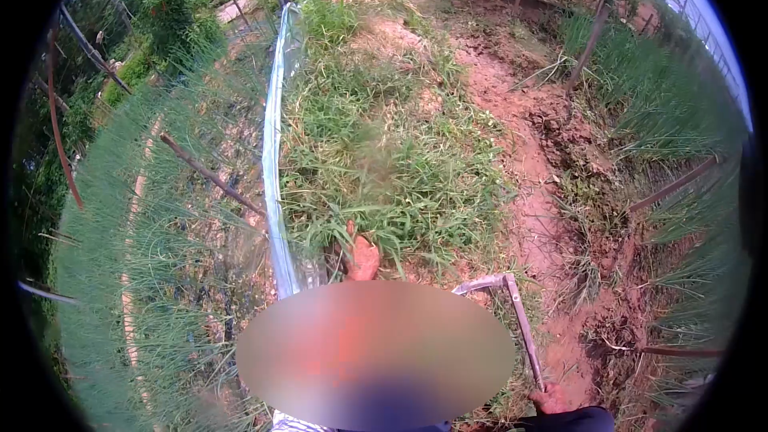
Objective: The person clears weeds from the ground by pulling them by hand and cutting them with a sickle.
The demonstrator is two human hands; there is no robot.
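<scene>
My left hand (364,259) is at the near edge of the grass and weeds (392,192), with its fingers closed around green blades and partly hidden among them. At lower right, my right hand (550,398) is wrapped round the lower end of the handle of a sickle (522,324). The sickle's handle slants up, and its curved blade points left, a little to the right of my left hand. A blurred oval covers the lower middle and hides both forearms' surroundings and part of the blade.
A clear plastic sheet (274,144) runs lengthwise just left of the weeds. Beyond it grow thin green plants (172,248) with a slanting stick (210,174). On the right lies a muddy reddish furrow (532,216), then more thin plants (656,104) and wooden stakes (590,44).
</scene>
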